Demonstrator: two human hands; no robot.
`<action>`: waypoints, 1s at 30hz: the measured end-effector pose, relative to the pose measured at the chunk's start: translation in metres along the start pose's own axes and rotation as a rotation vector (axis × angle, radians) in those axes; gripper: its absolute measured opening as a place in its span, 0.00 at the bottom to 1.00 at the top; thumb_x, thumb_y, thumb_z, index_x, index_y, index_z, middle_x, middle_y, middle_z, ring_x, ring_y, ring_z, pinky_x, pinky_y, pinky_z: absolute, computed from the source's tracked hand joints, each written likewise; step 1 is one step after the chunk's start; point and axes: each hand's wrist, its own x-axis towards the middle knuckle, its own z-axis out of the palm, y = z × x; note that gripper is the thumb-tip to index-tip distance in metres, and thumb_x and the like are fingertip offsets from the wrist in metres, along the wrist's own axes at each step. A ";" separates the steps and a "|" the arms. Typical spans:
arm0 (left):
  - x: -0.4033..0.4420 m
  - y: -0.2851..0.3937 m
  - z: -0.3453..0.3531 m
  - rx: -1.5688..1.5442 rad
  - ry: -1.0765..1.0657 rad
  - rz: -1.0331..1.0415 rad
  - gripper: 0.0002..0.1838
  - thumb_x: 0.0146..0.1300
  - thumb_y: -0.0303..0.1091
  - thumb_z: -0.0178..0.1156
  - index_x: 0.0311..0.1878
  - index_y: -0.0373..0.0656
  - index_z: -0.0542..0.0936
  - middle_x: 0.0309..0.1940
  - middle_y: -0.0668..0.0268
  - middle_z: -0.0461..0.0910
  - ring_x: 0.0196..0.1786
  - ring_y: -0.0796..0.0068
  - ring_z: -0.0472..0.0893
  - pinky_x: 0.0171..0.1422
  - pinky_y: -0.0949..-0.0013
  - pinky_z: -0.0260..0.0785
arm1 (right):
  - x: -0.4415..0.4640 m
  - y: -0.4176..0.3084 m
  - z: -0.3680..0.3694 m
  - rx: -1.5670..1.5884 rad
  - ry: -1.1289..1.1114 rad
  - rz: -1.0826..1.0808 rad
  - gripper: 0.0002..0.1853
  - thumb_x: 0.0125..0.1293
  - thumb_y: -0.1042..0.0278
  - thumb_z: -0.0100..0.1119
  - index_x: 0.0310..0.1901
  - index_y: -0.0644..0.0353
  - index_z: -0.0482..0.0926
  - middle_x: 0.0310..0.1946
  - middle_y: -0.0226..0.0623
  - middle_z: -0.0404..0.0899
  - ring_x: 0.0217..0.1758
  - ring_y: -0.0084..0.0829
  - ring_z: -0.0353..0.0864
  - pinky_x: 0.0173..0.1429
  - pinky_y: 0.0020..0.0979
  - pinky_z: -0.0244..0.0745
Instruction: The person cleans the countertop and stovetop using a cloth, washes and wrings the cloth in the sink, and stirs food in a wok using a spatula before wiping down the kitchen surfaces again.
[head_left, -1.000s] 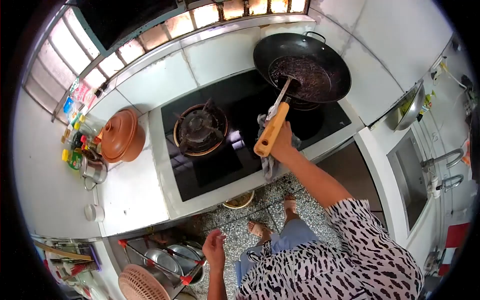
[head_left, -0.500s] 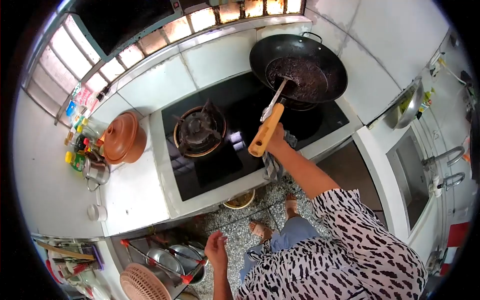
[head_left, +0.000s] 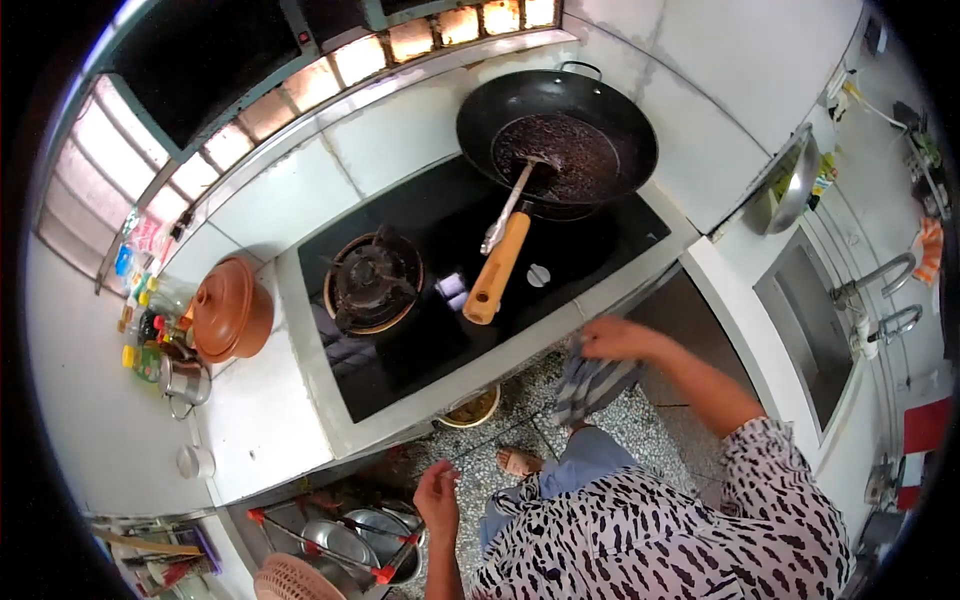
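Head view: right hand just in front of black glass cooktop, fingers gripping grey striped cloth. Left hand also before cooktop, fingers curled, contents unclear. Round black wooden-handled wok on cooktop's right side.

Right hand holds a striped grey cloth near the cooktop
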 end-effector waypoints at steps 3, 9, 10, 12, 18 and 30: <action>0.004 -0.005 0.005 -0.042 -0.006 -0.029 0.10 0.57 0.24 0.50 0.42 0.32 0.73 0.32 0.63 0.76 0.35 0.76 0.77 0.40 0.76 0.67 | -0.041 0.013 -0.063 0.211 0.342 0.184 0.24 0.46 0.52 0.54 0.35 0.69 0.74 0.33 0.53 0.75 0.35 0.46 0.76 0.41 0.41 0.70; 0.009 -0.009 0.012 -0.096 -0.021 -0.087 0.09 0.57 0.23 0.50 0.41 0.32 0.73 0.33 0.64 0.75 0.35 0.76 0.77 0.40 0.76 0.67 | -0.004 0.090 -0.121 -0.310 0.896 0.454 0.14 0.49 0.59 0.50 0.29 0.63 0.75 0.31 0.48 0.76 0.38 0.48 0.75 0.40 0.43 0.70; 0.009 -0.009 0.011 -0.060 -0.035 -0.072 0.09 0.57 0.23 0.50 0.41 0.33 0.73 0.33 0.63 0.75 0.35 0.76 0.77 0.40 0.76 0.68 | 0.013 0.119 -0.118 -0.359 0.868 0.521 0.14 0.50 0.60 0.50 0.29 0.63 0.75 0.31 0.49 0.76 0.38 0.47 0.75 0.40 0.43 0.70; 0.005 -0.012 0.009 -0.022 -0.025 -0.072 0.09 0.57 0.23 0.49 0.41 0.33 0.73 0.34 0.63 0.75 0.34 0.75 0.77 0.40 0.76 0.68 | 0.027 0.126 -0.098 -0.344 0.771 0.578 0.13 0.51 0.62 0.49 0.29 0.64 0.76 0.31 0.51 0.76 0.36 0.48 0.76 0.39 0.43 0.71; -0.014 -0.049 -0.012 -0.199 0.132 -0.176 0.10 0.56 0.22 0.50 0.42 0.33 0.74 0.34 0.64 0.75 0.35 0.77 0.76 0.39 0.77 0.67 | 0.036 0.035 -0.028 -0.404 0.583 0.369 0.12 0.48 0.61 0.52 0.24 0.63 0.77 0.29 0.51 0.75 0.31 0.48 0.77 0.35 0.44 0.72; -0.047 -0.044 -0.047 -0.169 0.331 -0.207 0.12 0.57 0.23 0.49 0.45 0.32 0.72 0.36 0.63 0.76 0.37 0.76 0.77 0.41 0.77 0.68 | 0.087 -0.249 0.155 -0.434 0.125 -0.427 0.09 0.48 0.65 0.51 0.26 0.60 0.78 0.30 0.49 0.75 0.31 0.43 0.78 0.33 0.40 0.72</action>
